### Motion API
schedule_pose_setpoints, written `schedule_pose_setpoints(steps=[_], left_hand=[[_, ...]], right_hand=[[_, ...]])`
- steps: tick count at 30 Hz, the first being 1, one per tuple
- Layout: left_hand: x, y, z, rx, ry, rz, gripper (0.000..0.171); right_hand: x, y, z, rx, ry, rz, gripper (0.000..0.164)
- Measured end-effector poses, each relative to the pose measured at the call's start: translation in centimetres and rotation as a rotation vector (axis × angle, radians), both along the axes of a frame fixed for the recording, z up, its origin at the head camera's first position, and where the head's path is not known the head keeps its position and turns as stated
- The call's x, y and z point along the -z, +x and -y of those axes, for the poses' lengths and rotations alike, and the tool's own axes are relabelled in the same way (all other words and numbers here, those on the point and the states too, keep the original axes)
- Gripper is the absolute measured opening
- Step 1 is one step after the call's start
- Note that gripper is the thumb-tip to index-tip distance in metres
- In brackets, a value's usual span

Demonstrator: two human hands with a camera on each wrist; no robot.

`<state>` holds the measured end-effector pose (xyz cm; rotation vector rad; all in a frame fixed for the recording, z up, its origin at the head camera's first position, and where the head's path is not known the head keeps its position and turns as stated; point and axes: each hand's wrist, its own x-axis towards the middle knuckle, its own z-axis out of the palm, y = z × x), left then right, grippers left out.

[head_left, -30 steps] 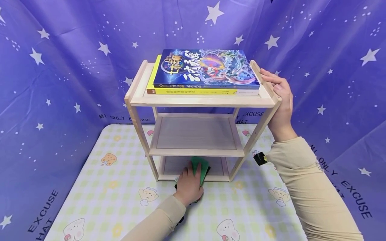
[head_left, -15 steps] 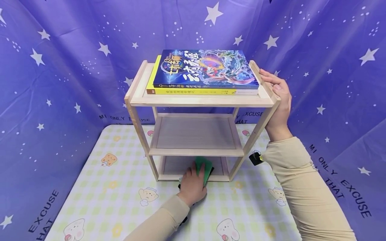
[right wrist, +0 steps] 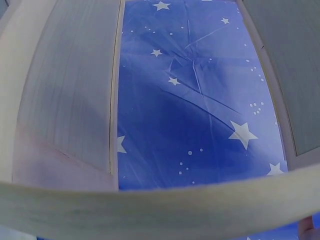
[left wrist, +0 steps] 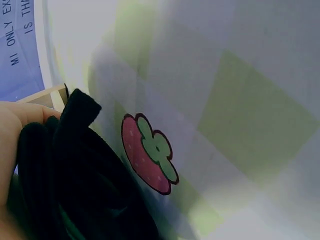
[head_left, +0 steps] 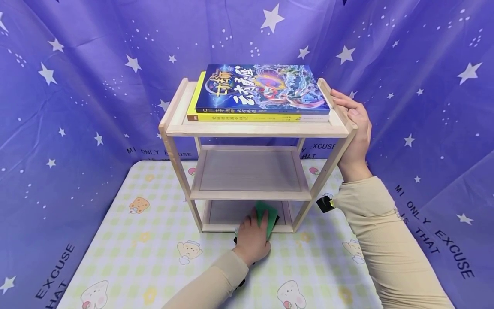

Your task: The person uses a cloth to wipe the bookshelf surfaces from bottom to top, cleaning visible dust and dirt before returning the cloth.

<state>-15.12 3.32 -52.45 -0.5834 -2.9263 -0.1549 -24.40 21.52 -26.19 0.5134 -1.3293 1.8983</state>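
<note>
A small three-tier wooden shelf rack (head_left: 251,195) stands upright in the head view. My left hand (head_left: 251,241) is at the front of its lowest shelf (head_left: 225,213), holding a green cloth (head_left: 267,211) down against that board. The cloth (left wrist: 55,175) looks dark and bunched against the hand (left wrist: 10,135) in the left wrist view. My right hand (head_left: 354,135) grips the rack's right side near the top, its fingers along the outer edge. In the right wrist view a wooden bar (right wrist: 160,210) of the rack crosses the bottom, with boards beyond it.
On the top shelf lie a blue illustrated book (head_left: 266,88) and a yellow book (head_left: 247,117) beneath it. The table has a green-checked cover (head_left: 127,249) with cartoon prints. A purple star-printed curtain (head_left: 96,86) surrounds the back and sides.
My left hand has slid the green cloth a little to the right along the lowest shelf. My right hand keeps its place on the rack, which has hardly shifted.
</note>
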Motion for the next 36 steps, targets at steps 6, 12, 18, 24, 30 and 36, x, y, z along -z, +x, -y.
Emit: schedule_pose_setpoints(steps=[6,12,18,24,30,36], left_hand=[[-0.2,0.1,-0.4,0.018,-0.016,0.011,0.077],[-0.4,0.3,-0.5,0.078,0.041,0.054,0.075],[-0.8,0.3,-0.4,0.131,0.038,0.049,0.072],[-1.6,0.5,-0.6,0.158,-0.019,0.071,0.076],[-1.5,0.4,-0.9,0.157,-0.084,0.119,0.077],[-1.3,0.4,-1.3,0.159,-0.089,0.137,0.074]], right_hand=[[-0.1,0.2,0.1,-0.023,-0.029,0.015,0.038],[-0.2,0.2,0.2,-0.037,-0.045,0.015,0.039],[-0.1,0.2,0.1,-0.036,-0.048,0.015,0.039],[-0.1,0.2,0.0,-0.028,-0.043,0.014,0.039],[-0.1,0.1,0.0,-0.034,-0.04,0.01,0.039],[-0.1,0.1,0.0,-0.038,-0.04,0.012,0.038]])
